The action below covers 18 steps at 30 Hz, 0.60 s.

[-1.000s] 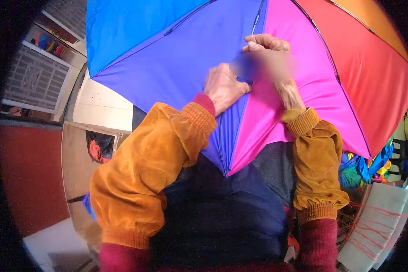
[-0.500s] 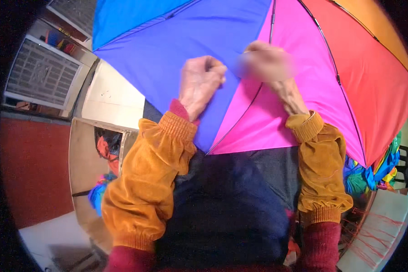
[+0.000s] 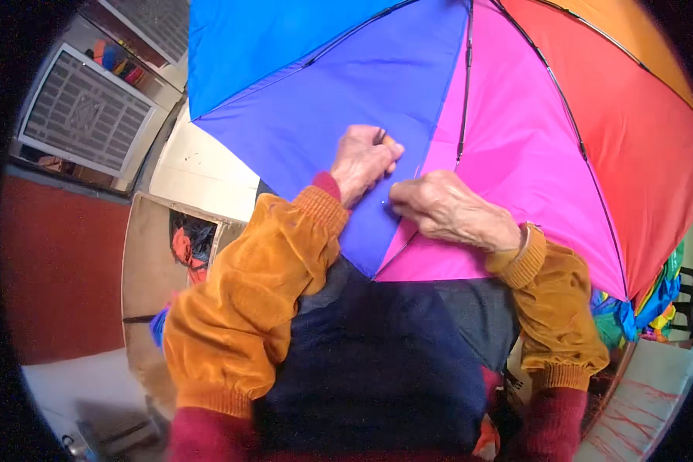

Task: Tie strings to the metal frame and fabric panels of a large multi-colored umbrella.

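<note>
An opened umbrella (image 3: pixel 323 100) with blue, violet, pink, red and orange panels lies across my lap, its dark ribs facing me. My left hand (image 3: pixel 364 165) is closed over the violet panel (image 3: pixel 285 138), thumb and fingers pressed together near the seam. What it pinches is hidden. My right hand (image 3: pixel 458 209) is closed just below and to the right, over the seam beside the pink panel (image 3: pixel 516 185). At its fingertips shows a tiny shiny tip, like a needle (image 3: pixel 384 202); most of it is hidden by the fingers.
A pale board with loose red threads (image 3: pixel 639 393) stands at the lower right. Bundles of coloured fabric (image 3: pixel 647 304) lie beyond the red panel. To my left are an open cardboard box (image 3: pixel 154 269), a cream surface (image 3: pixel 208 173) and a window grille (image 3: pixel 88 112).
My right hand has come down from above the pink panel to the seam beside my left hand. The umbrella and my left hand sit slightly lower and farther right in view.
</note>
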{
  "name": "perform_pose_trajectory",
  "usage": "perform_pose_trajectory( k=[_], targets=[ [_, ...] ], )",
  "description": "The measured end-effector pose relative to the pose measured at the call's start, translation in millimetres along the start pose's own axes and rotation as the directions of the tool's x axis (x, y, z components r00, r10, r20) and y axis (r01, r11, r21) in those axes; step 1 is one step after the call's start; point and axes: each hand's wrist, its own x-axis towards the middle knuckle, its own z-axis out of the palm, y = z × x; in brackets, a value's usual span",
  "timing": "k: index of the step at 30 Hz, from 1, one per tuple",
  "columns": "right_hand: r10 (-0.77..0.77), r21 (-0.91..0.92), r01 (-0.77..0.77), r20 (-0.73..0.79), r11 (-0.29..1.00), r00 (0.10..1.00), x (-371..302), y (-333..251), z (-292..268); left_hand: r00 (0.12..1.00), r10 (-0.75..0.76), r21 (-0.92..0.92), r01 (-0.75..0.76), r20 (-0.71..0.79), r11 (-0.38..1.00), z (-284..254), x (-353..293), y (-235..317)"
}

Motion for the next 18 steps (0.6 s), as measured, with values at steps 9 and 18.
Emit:
perform_pose_trajectory(
  k=[9,18],
  targets=[
    [0.651,0.834,0.061,-0.470,0.548,0.596,-42,-15,-40,0.846,0.533,0.340,-0.496,-0.018,0.799,70,12,-23],
    [0.701,0.889,0.242,-0.457,0.390,0.548,-35,7,-40,0.982,0.167,-0.116,-0.156,0.090,0.981,86,-2,-15]
  ],
)
